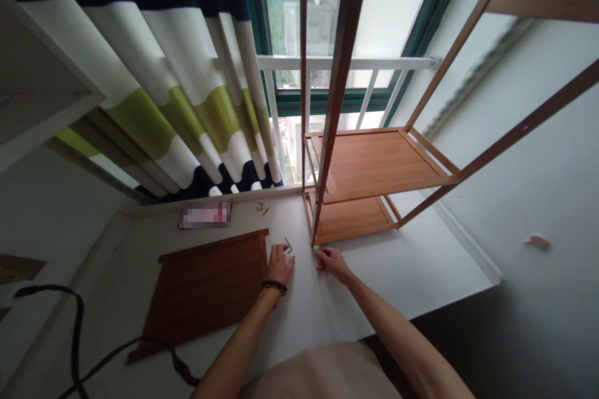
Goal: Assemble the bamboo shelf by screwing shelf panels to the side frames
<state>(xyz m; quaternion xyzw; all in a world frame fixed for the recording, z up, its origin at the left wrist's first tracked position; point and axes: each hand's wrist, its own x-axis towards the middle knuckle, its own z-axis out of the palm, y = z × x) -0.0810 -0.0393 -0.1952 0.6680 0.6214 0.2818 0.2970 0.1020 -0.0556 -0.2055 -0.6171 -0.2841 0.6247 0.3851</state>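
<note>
My left hand [279, 264] rests low over the white surface, thumb and forefinger apart, with a dark bracelet at the wrist. A small L-shaped hex key [289, 244] lies at its fingertips. Left of this hand is a loose brown wooden shelf panel [210, 290]. My right hand [331, 262] is closed, fingers curled together beside the foot of a post of the wooden shelf rack [322, 199]. Whatever those fingers pinch, if anything, is too small to make out. The rack stands upright with two panels fitted between its posts.
Several small screws [262, 207] lie near the back edge of the white surface [374, 287]. A phone-like object with a blurred face [204, 215] is left of them. A striped curtain [187, 93], white railing [355, 63] and window stand behind. A black cable [79, 324] hangs at front left.
</note>
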